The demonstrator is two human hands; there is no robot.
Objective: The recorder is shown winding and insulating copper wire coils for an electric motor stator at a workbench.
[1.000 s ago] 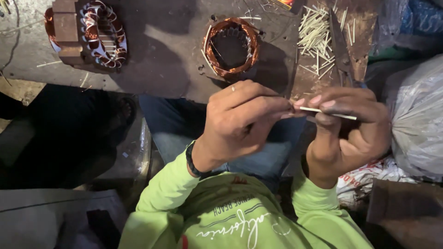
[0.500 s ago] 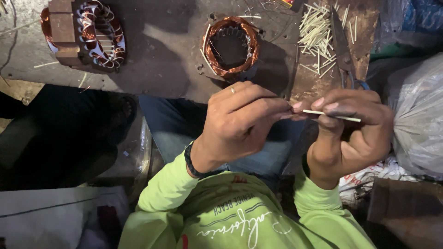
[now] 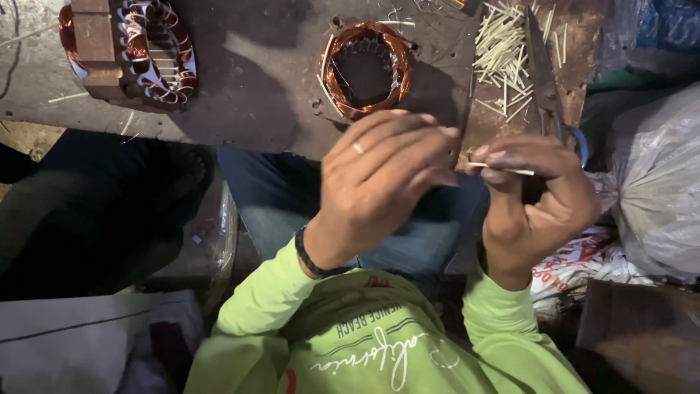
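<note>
The thin pale stick (image 3: 503, 169) sits pinched in my right hand (image 3: 536, 201), while my left hand (image 3: 379, 182) curls its fingers narrow at the stick's near end, just beside a copper-wound stator (image 3: 367, 69).

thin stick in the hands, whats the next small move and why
Probably carry the thin stick forward to the copper coil ring on the bench. The right hand pinches the stick at one end, the left hand meets it at the other, and the ring lies just beyond them, beside a pile of sticks.
</note>
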